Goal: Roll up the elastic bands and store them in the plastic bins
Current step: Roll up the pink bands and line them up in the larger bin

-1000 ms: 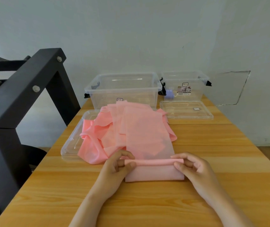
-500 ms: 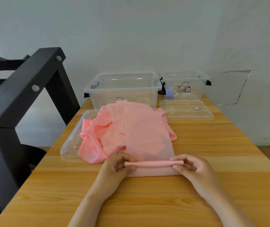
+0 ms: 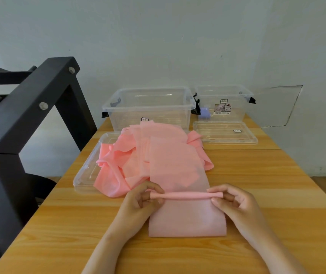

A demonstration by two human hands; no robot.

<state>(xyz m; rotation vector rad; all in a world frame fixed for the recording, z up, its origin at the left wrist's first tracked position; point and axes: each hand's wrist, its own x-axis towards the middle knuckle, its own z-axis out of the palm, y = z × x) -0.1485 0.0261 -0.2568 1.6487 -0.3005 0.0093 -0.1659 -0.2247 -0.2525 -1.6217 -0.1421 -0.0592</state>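
Note:
A long pink elastic band [image 3: 186, 220] lies flat on the wooden table [image 3: 277, 194] in front of me, with a thin rolled tube across it. My left hand [image 3: 140, 202] pinches the tube's left end and my right hand [image 3: 231, 200] pinches its right end. Behind the tube the band runs up into a loose pink heap [image 3: 148, 155]. Two clear plastic bins stand at the back: a large one [image 3: 148, 107] and a smaller one [image 3: 224, 101] to its right, which holds a small purple item [image 3: 204, 112].
One clear lid [image 3: 86, 171] lies under the left side of the heap, and a second lid [image 3: 225, 133] lies in front of the smaller bin. A black metal frame [image 3: 25, 107] stands beside the table's left edge. A wall runs behind the bins.
The flat flap of band in front of the tube shrank and is now longer than before. Both hands stayed at the tube's ends.

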